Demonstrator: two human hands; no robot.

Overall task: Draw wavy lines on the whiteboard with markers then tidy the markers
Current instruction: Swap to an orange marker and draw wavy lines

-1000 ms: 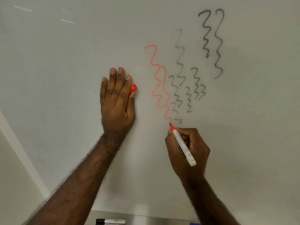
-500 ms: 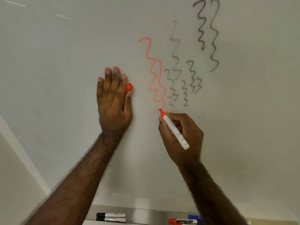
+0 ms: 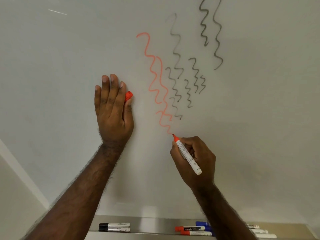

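Head view is showing the red marker (image 3: 187, 155) pinched in the right hand (image 3: 195, 160), its tip touching the whiteboard (image 3: 69, 58) at the lower end of a short red wavy line (image 3: 164, 122). The fingers are curling round the barrel near the tip, probably for control over the small curves, while the white tail end is sticking out below the knuckles. Just above this short line, two longer red wavy lines (image 3: 155, 75) are running down the board, and to their right several black wavy lines (image 3: 194, 73) are spreading upward.

Left of the red lines, the left hand (image 3: 113, 108) is pressing flat against the whiteboard with straight fingers, likely to steady the body while drawing. The marker's red cap (image 3: 129, 96) is peeking out between thumb and forefinger, kept there so it is ready for recapping; how tightly it is being held I cannot tell.

Below the drawing hand, the whiteboard's tray (image 3: 155, 222) is carrying two black markers (image 3: 114, 227) to the left and red and blue markers (image 3: 195, 229) further right, waiting for the tidying step.

Compared with half a second ago, the short line has grown: the tip was then only starting it beside the longer strokes, and it is now sitting lower, several waves further down. The left hand is staying in the same place on the board.
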